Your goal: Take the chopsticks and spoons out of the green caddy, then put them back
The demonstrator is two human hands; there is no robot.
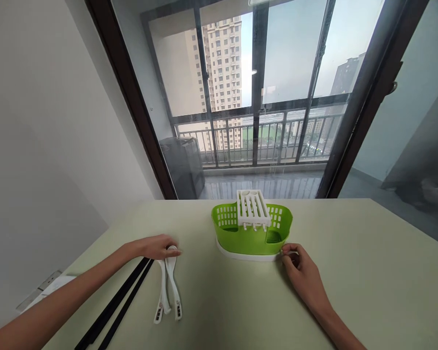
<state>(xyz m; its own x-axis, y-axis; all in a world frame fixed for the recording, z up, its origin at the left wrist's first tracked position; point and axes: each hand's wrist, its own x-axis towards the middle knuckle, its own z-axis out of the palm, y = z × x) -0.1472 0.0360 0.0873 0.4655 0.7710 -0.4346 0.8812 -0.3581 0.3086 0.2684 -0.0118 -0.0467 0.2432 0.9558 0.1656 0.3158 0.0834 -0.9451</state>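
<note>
White spoons (175, 291) lie on the left part of the pale green worktop (350, 272), their long axes running near to far in a slight fan – handles towards the person, bowl ends away. The left hand (160, 247) reaches in palm down over those bowl ends, its fingers curved and touching them; whether its grip has closed on any spoon I cannot tell, as the hand hides part of them. Just left of the spoons, black chopsticks (117, 299) slant from the near left edge of the view up to the left hand.

Well to the right of the spoons stands a green plastic cutlery basket (248, 242), upright, open side up, its long axis running left to right. It sits on a white drip tray (237, 255), and a white slotted rack (255, 221) rests across its middle, small hooks facing the person. The right hand (302, 272) is beside the basket's right end, fingers curled and fingertips at the tray's edge – whether they pinch it I cannot tell
</note>
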